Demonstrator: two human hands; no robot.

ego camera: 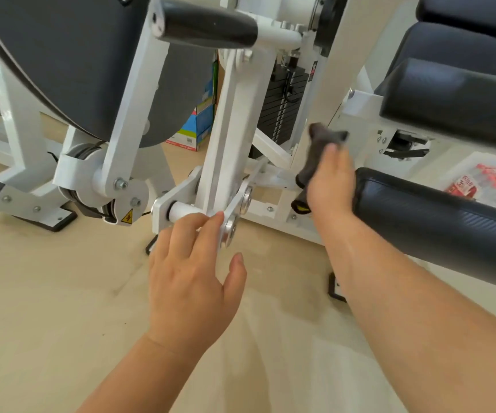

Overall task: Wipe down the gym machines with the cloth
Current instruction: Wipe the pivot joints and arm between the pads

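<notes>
Head view: right hand (331,186) clutches the dark cloth (318,162) just left of the black roller pad (437,222) — left hand (193,272) spread loose, fingertips touching the white pivot arm (231,129) further left.

Pale wood floor (47,293): white machine frames (234,120), prob. cardboard box (194,129).

Colourful cardboard box (199,123) on wooden floor (47,293); red-printed plastic package (484,183) at right edge.
</notes>
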